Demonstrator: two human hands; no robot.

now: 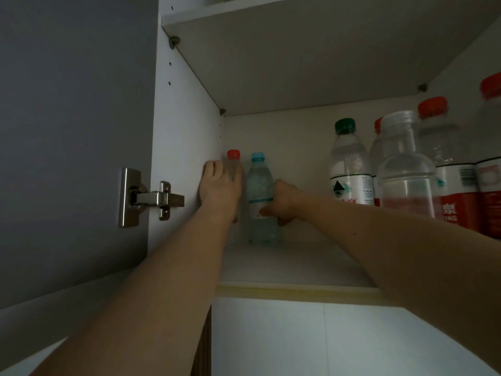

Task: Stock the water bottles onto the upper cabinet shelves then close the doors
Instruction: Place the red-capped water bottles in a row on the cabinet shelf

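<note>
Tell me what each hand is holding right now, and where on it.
The right hand grips the blue-capped bottle around its label, mid-body. The left hand wraps the red-capped bottle at its upper body, just below the cap, against the cabinet's left wall.

Both arms raised, left hand wrapping, right hand pinching

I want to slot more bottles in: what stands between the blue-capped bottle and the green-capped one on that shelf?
No bottle. In the head view only the right hand, gripping the blue-capped bottle, crosses that gap; behind it, bare shelf runs to the green-capped bottle.
</note>
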